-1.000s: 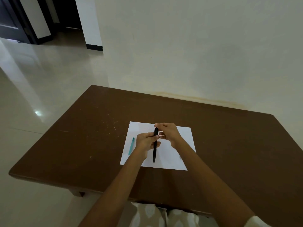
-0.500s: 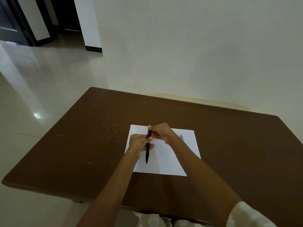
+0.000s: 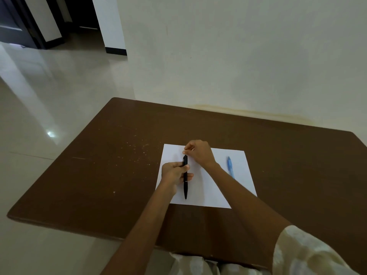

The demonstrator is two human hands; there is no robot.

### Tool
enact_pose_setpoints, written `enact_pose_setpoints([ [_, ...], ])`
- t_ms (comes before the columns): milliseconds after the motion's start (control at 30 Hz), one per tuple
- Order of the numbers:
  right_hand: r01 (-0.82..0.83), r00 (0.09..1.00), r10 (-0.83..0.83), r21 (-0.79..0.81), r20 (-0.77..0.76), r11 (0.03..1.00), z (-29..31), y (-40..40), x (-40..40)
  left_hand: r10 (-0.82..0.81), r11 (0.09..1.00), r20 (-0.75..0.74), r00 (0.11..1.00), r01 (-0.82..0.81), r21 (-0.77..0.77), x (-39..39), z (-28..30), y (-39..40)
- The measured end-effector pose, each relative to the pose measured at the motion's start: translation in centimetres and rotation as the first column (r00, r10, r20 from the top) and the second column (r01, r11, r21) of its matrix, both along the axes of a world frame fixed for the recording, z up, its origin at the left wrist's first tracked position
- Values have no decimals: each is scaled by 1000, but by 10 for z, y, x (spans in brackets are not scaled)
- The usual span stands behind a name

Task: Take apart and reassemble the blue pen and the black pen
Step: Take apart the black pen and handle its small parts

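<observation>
Pens (image 3: 230,167) on paper (image 3: 208,193) — table (image 3: 99,175) beneath

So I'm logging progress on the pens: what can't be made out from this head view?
- Black pen: its middle is hidden by the left hand; whether any part has come loose is too small to tell.
- Right hand: the curled fingers hide whether they pinch the pen's top or a small piece.
- Blue pen: its near end is covered by the right forearm; details are too small.
- White paper: partly hidden by both arms.

A brown table (image 3: 99,175) fills the lower middle of the frame, with a white paper sheet (image 3: 206,193) laid flat near its center.
</observation>
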State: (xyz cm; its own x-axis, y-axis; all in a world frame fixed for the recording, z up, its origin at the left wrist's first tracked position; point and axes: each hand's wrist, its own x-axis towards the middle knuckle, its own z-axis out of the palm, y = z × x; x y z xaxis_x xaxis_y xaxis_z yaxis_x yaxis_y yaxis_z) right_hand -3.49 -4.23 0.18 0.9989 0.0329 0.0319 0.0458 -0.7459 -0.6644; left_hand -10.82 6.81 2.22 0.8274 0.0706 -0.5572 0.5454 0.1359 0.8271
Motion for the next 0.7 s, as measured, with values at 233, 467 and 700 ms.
enact_pose_setpoints([
  [233,116,992,-100,228,-79,967,26,-18,-12,-14,999,8,1000,14,-29,-3,8,-2],
  [467,215,918,-51,386,-393,897,41,-36,-38,-80,996,21,997,79,40,-8,15,-23],
  [700,389,883,-156,505,-442,771,44,-50,-29,-135,990,31,990,133,46,-7,16,-38],
])
